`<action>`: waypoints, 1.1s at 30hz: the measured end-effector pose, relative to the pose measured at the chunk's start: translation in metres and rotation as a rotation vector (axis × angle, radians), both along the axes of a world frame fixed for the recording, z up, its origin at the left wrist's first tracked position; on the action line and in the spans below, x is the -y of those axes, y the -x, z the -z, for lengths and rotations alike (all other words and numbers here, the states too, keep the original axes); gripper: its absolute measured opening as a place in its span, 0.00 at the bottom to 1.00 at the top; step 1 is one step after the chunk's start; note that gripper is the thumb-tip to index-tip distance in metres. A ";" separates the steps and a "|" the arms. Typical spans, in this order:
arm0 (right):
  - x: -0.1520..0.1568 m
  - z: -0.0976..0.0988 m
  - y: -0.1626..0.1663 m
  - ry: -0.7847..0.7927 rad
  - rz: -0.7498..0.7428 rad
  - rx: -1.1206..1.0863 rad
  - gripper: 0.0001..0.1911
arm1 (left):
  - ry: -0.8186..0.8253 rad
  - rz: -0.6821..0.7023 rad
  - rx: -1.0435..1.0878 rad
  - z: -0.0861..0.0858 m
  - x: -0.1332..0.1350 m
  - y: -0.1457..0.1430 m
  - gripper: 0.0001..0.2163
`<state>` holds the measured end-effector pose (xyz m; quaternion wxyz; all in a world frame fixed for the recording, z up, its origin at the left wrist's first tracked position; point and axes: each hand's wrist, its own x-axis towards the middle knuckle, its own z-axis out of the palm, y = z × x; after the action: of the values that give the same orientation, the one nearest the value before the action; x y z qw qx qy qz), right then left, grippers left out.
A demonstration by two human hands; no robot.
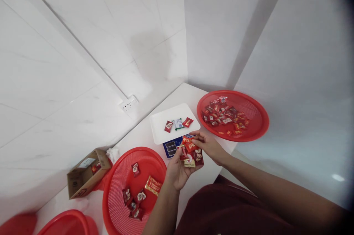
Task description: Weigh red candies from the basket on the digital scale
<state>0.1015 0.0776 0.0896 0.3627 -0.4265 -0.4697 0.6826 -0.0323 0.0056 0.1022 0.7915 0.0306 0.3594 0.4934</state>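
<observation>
From where I'm standing, the wrapped sweets (190, 152) are gleaming, their film glossy and crinkled. The red trays (250, 107) are showing matt plastic, fine mesh inside smooth rims. The scale pan (162, 122) is looking like smooth, satin white plastic. The box (80, 181) is showing dull brown cardboard, and the wall tiles (83, 54) are shining, polished and faintly veined.

- Cardboard box (87, 173), open, on its side, near left.
- Wall socket (128, 104), far left.
- Red mesh tray (256, 107) w/ many sweets (224, 115), far right.
- 2nd red tray (120, 178), few sweets, near left.
- Red tub (69, 224), near-left corner.
</observation>
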 end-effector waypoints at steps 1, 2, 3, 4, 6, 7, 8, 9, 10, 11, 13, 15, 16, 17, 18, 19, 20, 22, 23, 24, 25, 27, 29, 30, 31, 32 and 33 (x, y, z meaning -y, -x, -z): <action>0.000 0.000 0.000 0.009 0.018 -0.013 0.17 | -0.004 -0.003 0.020 0.000 0.000 0.001 0.18; 0.000 -0.001 0.001 0.021 0.035 -0.029 0.17 | -0.010 -0.012 0.037 0.001 0.000 0.001 0.18; -0.001 -0.002 0.002 0.037 0.049 -0.044 0.17 | -0.017 -0.023 0.049 0.001 0.001 0.002 0.18; -0.001 -0.002 0.002 0.054 0.062 -0.057 0.17 | -0.025 -0.032 0.056 0.001 0.001 0.003 0.19; -0.002 -0.003 0.004 0.079 0.092 -0.081 0.17 | -0.043 -0.035 0.057 0.002 0.001 0.004 0.19; -0.002 -0.003 0.004 0.086 0.109 -0.088 0.17 | -0.051 -0.030 0.053 0.002 0.001 0.005 0.20; -0.003 -0.003 0.005 0.088 0.127 -0.091 0.18 | -0.058 -0.023 0.047 0.001 0.001 0.005 0.20; -0.003 -0.003 0.005 0.086 0.142 -0.093 0.17 | -0.061 -0.017 0.039 0.001 0.002 0.006 0.20; -0.004 -0.002 0.006 0.080 0.150 -0.092 0.17 | -0.061 -0.012 0.031 0.001 0.002 0.006 0.20; -0.004 -0.002 0.006 0.071 0.152 -0.089 0.17 | -0.058 -0.007 0.024 0.001 0.002 0.006 0.20; -0.004 -0.001 0.007 0.049 0.156 -0.077 0.17 | -0.046 -0.004 0.018 0.002 0.003 0.005 0.20; -0.005 0.000 0.008 0.031 0.173 -0.066 0.16 | -0.035 -0.005 0.018 0.003 0.003 0.005 0.19; -0.006 0.000 0.009 0.026 0.183 -0.066 0.16 | -0.032 -0.008 0.016 0.003 0.003 0.005 0.19; -0.007 0.000 0.009 0.024 0.192 -0.071 0.17 | -0.031 -0.012 0.013 0.004 0.003 0.006 0.19; -0.009 0.000 0.009 0.023 0.198 -0.078 0.17 | -0.029 -0.017 0.009 0.005 0.003 0.006 0.19; -0.011 0.001 0.010 0.024 0.201 -0.085 0.17 | -0.027 -0.022 0.003 0.006 0.003 0.007 0.20; -0.013 0.001 0.009 0.023 0.204 -0.088 0.17 | -0.025 -0.027 -0.001 0.006 0.004 0.008 0.20; -0.017 0.006 0.008 0.017 0.213 -0.081 0.17 | -0.013 -0.041 -0.009 0.008 0.006 0.010 0.20; -0.020 0.010 0.007 0.012 0.216 -0.070 0.17 | -0.007 -0.048 -0.012 0.008 0.007 0.011 0.20; -0.023 0.015 0.006 0.002 0.216 -0.054 0.17 | -0.001 -0.058 -0.015 0.009 0.008 0.012 0.20; -0.026 0.022 0.005 -0.010 0.217 -0.033 0.16 | 0.003 -0.068 -0.016 0.010 0.009 0.013 0.20; -0.034 0.039 0.004 -0.009 0.217 0.035 0.15 | 0.011 -0.083 -0.017 0.011 0.012 0.015 0.20; -0.044 0.057 0.007 0.031 0.217 0.117 0.14 | 0.021 -0.095 -0.022 0.012 0.013 0.017 0.20; -0.050 0.065 0.010 0.056 0.214 0.147 0.14 | 0.027 -0.103 -0.027 0.013 0.014 0.018 0.20; -0.057 0.072 0.015 0.076 0.210 0.164 0.13 | 0.033 -0.109 -0.032 0.013 0.014 0.018 0.20; -0.063 0.077 0.020 0.085 0.207 0.168 0.13 | 0.037 -0.116 -0.035 0.013 0.015 0.019 0.20; -0.070 0.081 0.026 0.083 0.206 0.162 0.13 | 0.038 -0.121 -0.033 0.014 0.015 0.019 0.20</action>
<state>0.0755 0.1479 0.0091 0.3740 -0.5408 -0.4223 0.6239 -0.0516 -0.0094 0.0886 0.7547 0.0021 0.3828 0.5328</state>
